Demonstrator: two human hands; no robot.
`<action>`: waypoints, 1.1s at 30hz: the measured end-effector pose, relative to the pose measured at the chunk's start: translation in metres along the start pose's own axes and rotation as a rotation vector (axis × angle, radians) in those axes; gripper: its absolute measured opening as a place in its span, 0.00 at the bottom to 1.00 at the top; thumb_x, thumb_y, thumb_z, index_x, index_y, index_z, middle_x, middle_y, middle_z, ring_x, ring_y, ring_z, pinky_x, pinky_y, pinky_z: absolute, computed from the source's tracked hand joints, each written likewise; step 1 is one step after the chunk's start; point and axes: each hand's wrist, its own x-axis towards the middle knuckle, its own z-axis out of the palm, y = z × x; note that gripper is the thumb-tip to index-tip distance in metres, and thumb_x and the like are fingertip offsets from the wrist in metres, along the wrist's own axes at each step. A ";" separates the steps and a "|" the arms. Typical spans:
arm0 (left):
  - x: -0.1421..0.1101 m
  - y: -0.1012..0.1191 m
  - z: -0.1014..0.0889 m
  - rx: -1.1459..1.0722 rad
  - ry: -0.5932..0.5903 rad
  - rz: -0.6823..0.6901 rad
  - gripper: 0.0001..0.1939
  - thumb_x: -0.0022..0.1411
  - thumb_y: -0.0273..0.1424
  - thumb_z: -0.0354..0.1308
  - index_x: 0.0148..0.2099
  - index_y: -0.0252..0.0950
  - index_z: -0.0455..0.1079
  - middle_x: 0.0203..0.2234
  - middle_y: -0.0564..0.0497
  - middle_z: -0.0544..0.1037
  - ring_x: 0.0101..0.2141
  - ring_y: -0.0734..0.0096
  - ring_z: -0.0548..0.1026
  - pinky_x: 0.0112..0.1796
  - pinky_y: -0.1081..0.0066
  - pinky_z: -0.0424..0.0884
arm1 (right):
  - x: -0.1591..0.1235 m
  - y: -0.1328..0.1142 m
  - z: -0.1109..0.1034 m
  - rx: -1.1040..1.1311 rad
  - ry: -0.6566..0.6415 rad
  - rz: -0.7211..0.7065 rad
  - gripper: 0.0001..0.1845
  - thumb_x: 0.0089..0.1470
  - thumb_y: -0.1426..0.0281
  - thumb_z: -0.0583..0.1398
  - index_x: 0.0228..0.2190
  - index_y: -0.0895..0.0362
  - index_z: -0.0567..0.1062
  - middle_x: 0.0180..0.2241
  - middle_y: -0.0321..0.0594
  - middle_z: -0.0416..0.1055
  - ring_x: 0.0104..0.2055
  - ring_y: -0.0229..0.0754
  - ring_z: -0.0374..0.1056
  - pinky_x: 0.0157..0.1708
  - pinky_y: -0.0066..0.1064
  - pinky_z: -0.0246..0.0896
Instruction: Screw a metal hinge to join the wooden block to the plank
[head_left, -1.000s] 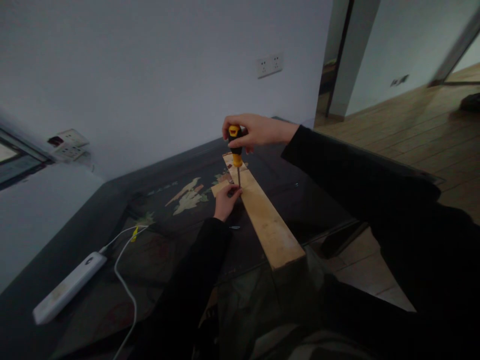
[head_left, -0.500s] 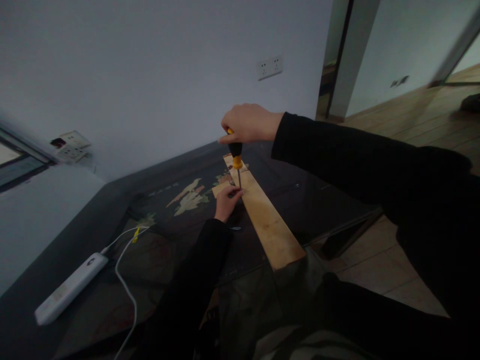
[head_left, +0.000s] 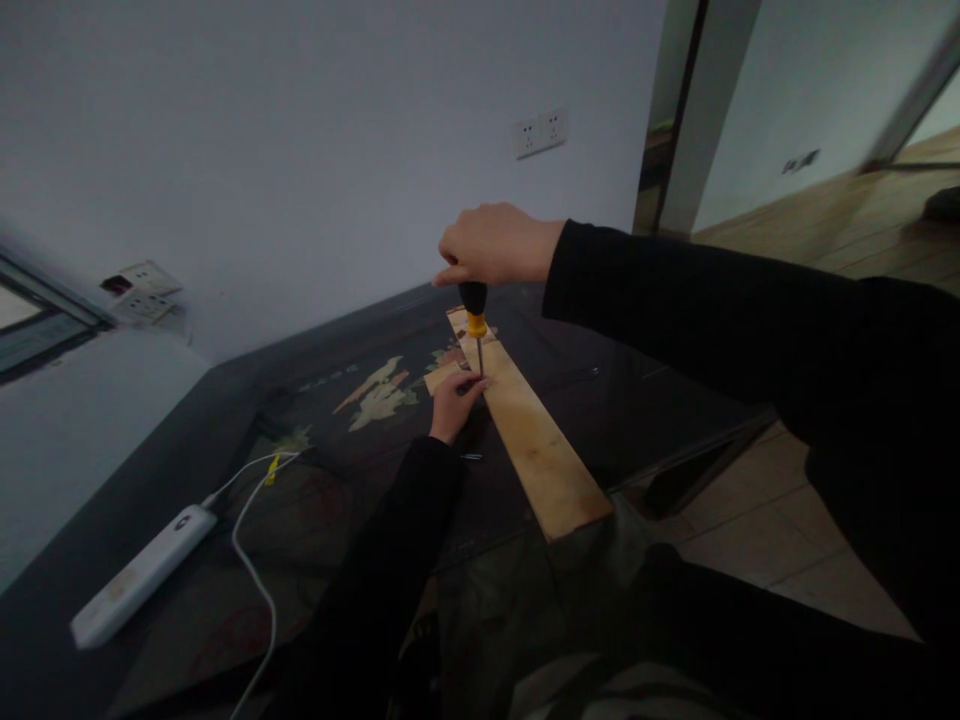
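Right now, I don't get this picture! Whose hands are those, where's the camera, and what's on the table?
There's no robot here, just a person's two bare hands. The camera sits on that person's head, looking forward and down. The right hand has its grip on the top of a yellow-and-black screwdriver, which points down at a long wooden board. The left hand has its fingers by the screwdriver's tip; what they pinch is too small to tell. The board lies on a dark table, with a long white box and a white cable over on the left.

Wooden plank (head_left: 541,450), metal screwdriver shaft (head_left: 480,355), glossy tabletop (head_left: 630,415)
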 end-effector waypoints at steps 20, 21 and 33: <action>0.000 0.004 0.002 0.040 -0.031 0.010 0.06 0.57 0.32 0.62 0.36 0.36 0.77 0.32 0.49 0.80 0.32 0.68 0.75 0.36 0.68 0.70 | 0.011 0.002 -0.008 0.079 -0.128 -0.045 0.26 0.55 0.54 0.58 0.40 0.66 0.77 0.33 0.48 0.75 0.46 0.49 0.69 0.42 0.34 0.61; 0.000 0.004 0.003 0.042 -0.028 0.010 0.06 0.57 0.33 0.62 0.36 0.36 0.77 0.31 0.49 0.79 0.32 0.68 0.75 0.35 0.68 0.70 | 0.012 0.003 -0.010 0.103 -0.189 -0.073 0.26 0.54 0.54 0.60 0.41 0.66 0.76 0.33 0.46 0.75 0.45 0.47 0.70 0.41 0.34 0.61; 0.000 0.004 0.002 0.032 -0.020 0.009 0.08 0.57 0.35 0.62 0.36 0.36 0.77 0.33 0.47 0.80 0.33 0.67 0.75 0.37 0.66 0.71 | 0.005 -0.006 -0.010 -0.036 -0.076 -0.055 0.22 0.58 0.58 0.57 0.41 0.65 0.77 0.37 0.51 0.75 0.47 0.51 0.68 0.42 0.36 0.61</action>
